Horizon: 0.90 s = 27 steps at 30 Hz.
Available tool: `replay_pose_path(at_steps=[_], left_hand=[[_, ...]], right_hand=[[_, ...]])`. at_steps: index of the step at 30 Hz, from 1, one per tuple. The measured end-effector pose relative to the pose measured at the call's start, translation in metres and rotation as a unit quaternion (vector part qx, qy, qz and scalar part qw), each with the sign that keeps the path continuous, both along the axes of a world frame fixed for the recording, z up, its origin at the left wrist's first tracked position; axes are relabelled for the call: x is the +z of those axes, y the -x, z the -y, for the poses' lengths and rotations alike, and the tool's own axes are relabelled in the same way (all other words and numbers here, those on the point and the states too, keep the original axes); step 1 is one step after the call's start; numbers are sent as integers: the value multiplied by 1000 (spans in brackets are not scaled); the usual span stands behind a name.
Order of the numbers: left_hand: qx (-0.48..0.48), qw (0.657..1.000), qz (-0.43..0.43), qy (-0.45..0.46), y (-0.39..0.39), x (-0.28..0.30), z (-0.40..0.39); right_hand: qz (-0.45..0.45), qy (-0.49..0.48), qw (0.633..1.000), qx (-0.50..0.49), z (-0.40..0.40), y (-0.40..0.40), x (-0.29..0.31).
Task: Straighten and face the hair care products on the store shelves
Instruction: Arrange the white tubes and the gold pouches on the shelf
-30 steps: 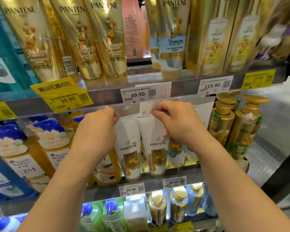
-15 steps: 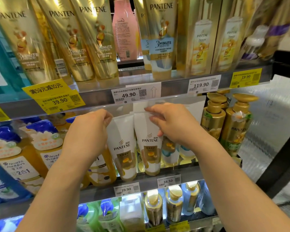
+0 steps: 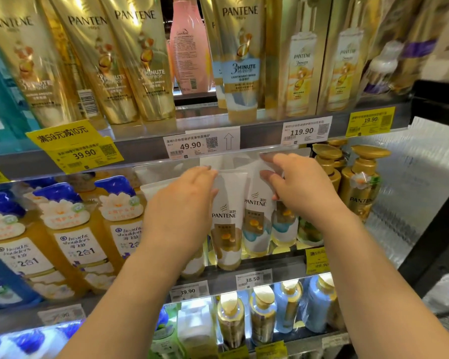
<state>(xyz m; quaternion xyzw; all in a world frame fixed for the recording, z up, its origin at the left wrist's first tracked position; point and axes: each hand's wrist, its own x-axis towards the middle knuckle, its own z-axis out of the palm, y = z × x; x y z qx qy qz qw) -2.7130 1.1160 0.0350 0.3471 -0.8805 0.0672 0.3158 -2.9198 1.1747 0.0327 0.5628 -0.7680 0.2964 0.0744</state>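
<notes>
Two white Pantene tubes stand cap-down on the middle shelf. My left hand (image 3: 182,208) lies against the left side of the front tube (image 3: 227,224), fingers curled over its upper edge; another tube's cap (image 3: 192,268) shows below my palm. My right hand (image 3: 301,187) pinches the flat top of the second tube (image 3: 257,218) between thumb and fingers. That tube stands slightly behind and to the right of the first. Both labels face forward. More tubes (image 3: 283,229) stand behind, partly hidden by my right hand.
Gold Pantene pump bottles (image 3: 360,187) stand right of the tubes. Head & Shoulders bottles (image 3: 81,237) fill the left. Gold tubes (image 3: 140,60) and boxes (image 3: 301,66) line the upper shelf. Price tags (image 3: 200,145) hang on the shelf rail. Small bottles (image 3: 262,314) sit below.
My right hand has moved the second tube rightward and back, and its fingers have spread. My left hand slid right against the front tube. The view has shifted slightly.
</notes>
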Motion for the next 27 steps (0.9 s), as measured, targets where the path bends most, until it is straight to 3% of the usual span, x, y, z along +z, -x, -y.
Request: replay_pose_path(at_steps=[5, 21, 27], left_hand=[[50, 996, 75, -3, 30, -9, 16], [36, 998, -46, 5, 47, -8, 29], [21, 999, -27, -3, 43, -5, 30]], right_hand=[[27, 23, 999, 7, 3, 2, 3], [153, 26, 985, 71, 0, 28, 0], [224, 89, 968, 71, -11, 42, -6]])
